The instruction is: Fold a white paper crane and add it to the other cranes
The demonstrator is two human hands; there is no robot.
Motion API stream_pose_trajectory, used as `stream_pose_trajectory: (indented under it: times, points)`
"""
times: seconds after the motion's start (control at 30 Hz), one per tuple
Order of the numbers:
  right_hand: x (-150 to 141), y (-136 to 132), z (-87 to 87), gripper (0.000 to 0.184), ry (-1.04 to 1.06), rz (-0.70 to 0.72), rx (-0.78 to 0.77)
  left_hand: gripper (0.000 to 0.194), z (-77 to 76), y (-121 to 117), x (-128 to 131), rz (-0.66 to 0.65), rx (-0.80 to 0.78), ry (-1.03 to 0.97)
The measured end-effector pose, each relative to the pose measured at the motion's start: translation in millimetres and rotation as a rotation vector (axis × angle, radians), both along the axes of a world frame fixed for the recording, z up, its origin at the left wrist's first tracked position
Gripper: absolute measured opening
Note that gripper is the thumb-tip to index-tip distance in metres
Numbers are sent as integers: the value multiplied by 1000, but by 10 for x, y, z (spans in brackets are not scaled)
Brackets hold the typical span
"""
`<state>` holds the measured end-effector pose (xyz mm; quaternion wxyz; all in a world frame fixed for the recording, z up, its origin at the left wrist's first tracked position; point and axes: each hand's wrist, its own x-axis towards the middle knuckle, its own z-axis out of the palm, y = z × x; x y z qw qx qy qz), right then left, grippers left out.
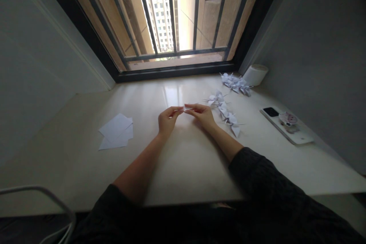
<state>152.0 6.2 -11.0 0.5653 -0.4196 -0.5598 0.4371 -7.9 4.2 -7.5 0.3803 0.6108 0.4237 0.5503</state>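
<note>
Over the middle of the white sill, my left hand (169, 119) and my right hand (202, 113) meet at the fingertips. Both pinch one small piece of folded white paper (185, 109) between thumb and fingers. Most of that paper is hidden by the fingers, so its shape is unclear. Just right of my right hand lies a row of folded white paper cranes (224, 110), with thin pointed ends sticking out. A second cluster of paper cranes (235, 84) sits farther back. Left of my left hand, several flat white paper sheets (117, 131) overlap on the surface.
A white cylindrical container (255, 75) stands in the back right corner. Near the right wall lies a white phone (287, 126) with a round grip on it. A pale cable (42, 189) loops at the lower left. Behind the sill (183, 167) is a barred window (174, 66).
</note>
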Motion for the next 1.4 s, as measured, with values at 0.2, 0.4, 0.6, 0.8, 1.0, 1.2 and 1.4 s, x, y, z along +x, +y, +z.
stream_pose_trajectory:
  times: [0.2,0.4,0.6,0.8,1.0,1.2,1.4]
  points:
    - [-17,-17,14,24,21,-10,17,16,5,15,-2,19,-39,-70]
    - [-19,-40,37,21,-11,-82,18,14,-14,23,21,40,-118,-94]
    - [-33,-24,5,21,38,-46,25,15,-3,10,32,17,-104,-121]
    - [-46,-16,5,26,62,15,-2,16,9,-1,26,50,-58,-112]
    - [-45,-22,1,27,95,25,-44,16,0,-3,20,40,-48,-103]
    - [-33,-60,69,17,36,-60,-6,14,22,-19,37,25,-73,-102]
    - [-41,-60,72,20,19,-68,-5,19,76,-35,52,29,-143,-113]
